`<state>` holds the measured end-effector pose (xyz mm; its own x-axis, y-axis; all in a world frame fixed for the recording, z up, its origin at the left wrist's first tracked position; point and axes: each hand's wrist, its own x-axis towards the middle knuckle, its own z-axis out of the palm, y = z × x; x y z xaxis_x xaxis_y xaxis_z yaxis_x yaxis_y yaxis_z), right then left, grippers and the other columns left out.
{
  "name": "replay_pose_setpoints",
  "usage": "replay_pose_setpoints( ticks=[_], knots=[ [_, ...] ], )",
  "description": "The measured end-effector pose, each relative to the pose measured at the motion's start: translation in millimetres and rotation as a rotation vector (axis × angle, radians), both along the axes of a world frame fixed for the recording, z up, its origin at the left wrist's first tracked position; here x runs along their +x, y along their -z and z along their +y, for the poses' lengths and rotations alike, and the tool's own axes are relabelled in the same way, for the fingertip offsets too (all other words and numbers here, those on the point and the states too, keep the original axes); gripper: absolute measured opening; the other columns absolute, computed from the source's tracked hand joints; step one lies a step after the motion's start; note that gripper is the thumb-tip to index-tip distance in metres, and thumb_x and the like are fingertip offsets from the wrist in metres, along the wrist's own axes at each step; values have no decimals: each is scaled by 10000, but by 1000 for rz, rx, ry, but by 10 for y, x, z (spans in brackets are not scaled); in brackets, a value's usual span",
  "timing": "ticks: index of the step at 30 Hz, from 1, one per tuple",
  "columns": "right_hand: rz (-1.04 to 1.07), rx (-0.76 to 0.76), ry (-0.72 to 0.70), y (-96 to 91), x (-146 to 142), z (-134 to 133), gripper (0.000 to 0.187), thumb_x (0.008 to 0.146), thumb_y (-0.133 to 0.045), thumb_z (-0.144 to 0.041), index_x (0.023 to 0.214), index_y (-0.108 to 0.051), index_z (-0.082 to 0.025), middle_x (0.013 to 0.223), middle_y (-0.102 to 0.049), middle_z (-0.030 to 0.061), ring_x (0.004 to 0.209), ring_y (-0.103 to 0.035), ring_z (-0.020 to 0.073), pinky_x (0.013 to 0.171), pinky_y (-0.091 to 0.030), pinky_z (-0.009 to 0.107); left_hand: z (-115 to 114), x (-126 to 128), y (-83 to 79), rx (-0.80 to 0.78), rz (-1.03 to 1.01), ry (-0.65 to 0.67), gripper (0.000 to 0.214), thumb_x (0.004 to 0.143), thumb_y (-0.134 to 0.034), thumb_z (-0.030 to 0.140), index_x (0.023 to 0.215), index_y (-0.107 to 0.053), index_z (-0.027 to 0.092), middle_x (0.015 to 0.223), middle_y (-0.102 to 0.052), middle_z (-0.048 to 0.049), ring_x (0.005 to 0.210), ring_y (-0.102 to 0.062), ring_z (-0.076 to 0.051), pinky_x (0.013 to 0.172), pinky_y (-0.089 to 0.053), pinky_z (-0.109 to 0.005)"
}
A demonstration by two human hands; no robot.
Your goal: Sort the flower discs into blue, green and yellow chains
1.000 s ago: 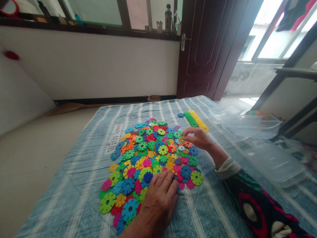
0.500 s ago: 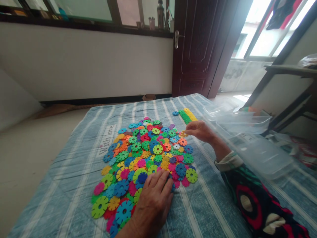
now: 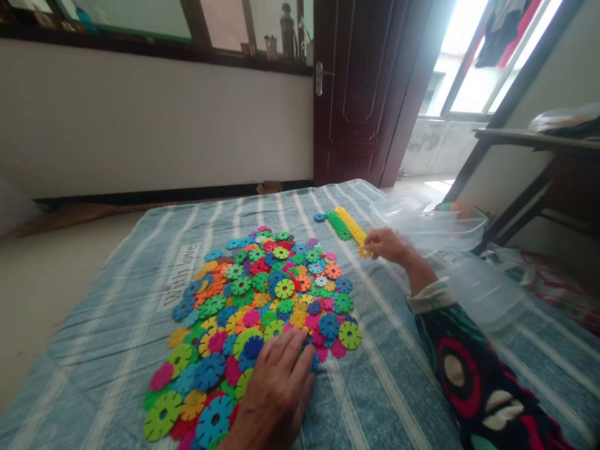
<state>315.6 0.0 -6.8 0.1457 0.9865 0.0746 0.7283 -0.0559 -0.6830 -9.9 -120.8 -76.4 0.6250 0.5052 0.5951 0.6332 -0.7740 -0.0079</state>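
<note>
My right hand [image 3: 388, 244] pinches a yellow notched plastic disc [image 3: 364, 251] at the near end of a yellow row of overlapping discs [image 3: 349, 224]. Beside that row, on its left, lies a shorter green row [image 3: 338, 225], with a single blue disc [image 3: 319, 217] at its far left end. My left hand [image 3: 284, 375] lies palm down on the near right part of a large pile of mixed-colour discs [image 3: 241, 285]. Its fingers are stretched out, and what is under the palm is hidden.
The pile and rows lie on a blue-and-white striped cloth [image 3: 375, 369]. Clear plastic boxes [image 3: 440, 231] and a clear lid [image 3: 487, 297] sit at the right. Behind are a dark red door [image 3: 360, 81] and a small cardboard box [image 3: 269, 187].
My right hand has carried the yellow disc from the pile's right edge to the near end of the yellow row. My left hand stays on the pile; the view has shifted slightly.
</note>
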Motion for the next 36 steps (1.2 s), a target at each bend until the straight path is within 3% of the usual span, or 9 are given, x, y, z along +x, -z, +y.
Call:
replay_pose_setpoints(
  ticks=[8,16,23,29,36],
  knots=[
    [76,-40,68,232,107,124,152,664,-584,-65,742,-696,-132,531,-625,-35,463,-614,106,473,-443,167,61,-101,-41,7,147,38,272,877,-509,235,1128,-612,222,1256,-612,-67,1171,-537,-253,957,-426,-405],
    [-119,108,333,337,241,197,268,714,-550,-115,886,-744,-185,561,-665,-21,642,-651,131,626,-463,196,62,-101,37,1,113,24,270,874,-513,229,1126,-609,209,1264,-608,-80,1185,-526,-263,973,-409,-427],
    [-158,112,336,454,187,239,303,735,-528,-121,937,-742,-193,730,-729,5,722,-666,142,695,-471,211,110,-147,43,117,195,52,308,836,-557,248,1137,-610,215,1265,-610,-75,1162,-546,-261,942,-434,-409],
    [-202,98,346,474,161,270,349,710,-597,-131,1035,-711,-189,871,-740,25,847,-665,159,768,-467,227,108,-146,49,111,180,37,291,842,-548,263,1123,-619,231,1245,-627,-56,1143,-563,-245,933,-448,-387],
    [-271,63,309,466,113,259,412,687,-691,-239,1093,-675,-171,903,-722,44,842,-657,172,769,-461,243,119,-151,54,97,188,33,295,843,-551,265,1128,-619,233,1254,-622,-55,1153,-559,-243,946,-446,-386]
  ],
)
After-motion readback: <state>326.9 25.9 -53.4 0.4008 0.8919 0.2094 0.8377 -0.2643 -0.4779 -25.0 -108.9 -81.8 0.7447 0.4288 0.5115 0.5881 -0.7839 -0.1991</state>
